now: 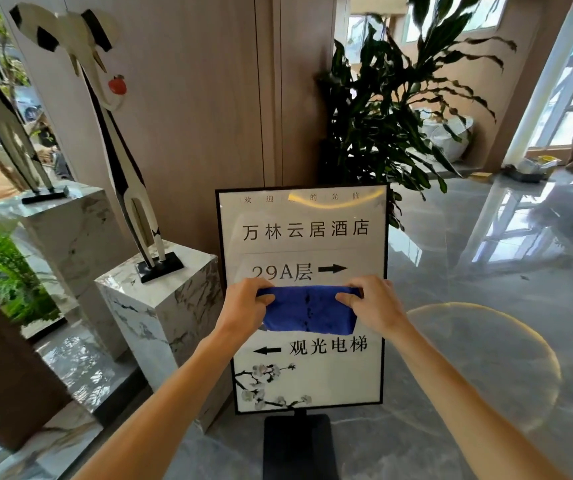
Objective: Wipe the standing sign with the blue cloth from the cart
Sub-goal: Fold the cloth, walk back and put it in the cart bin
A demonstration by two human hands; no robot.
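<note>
Standing sign [307,237] is sitting upright on its black base [297,445] on the glossy grey floor [468,306], black frame, white panel with Chinese text, "29A" and a couple of arrows, plus a blossom branch printed near the bottom. Blue cloth [309,311] is folded into a fat strip and hanging right in front of the panel's middle, covering part of the lettering; can't tell if it's actually pressing on the surface. Left hand [247,303] is pinching the cloth's left end, thumb on the front, and right hand [373,301] is gripping the right end the same way, so both are clamped on it and stretching it level. Just left of the sign a marble pedestal [160,306] is holding a tall black-and-white crane sculpture [119,161], another pedestal is standing further left. Behind the sign a big leafy plant [392,109] is poking up beside the wood-panelled wall [191,116]
</note>
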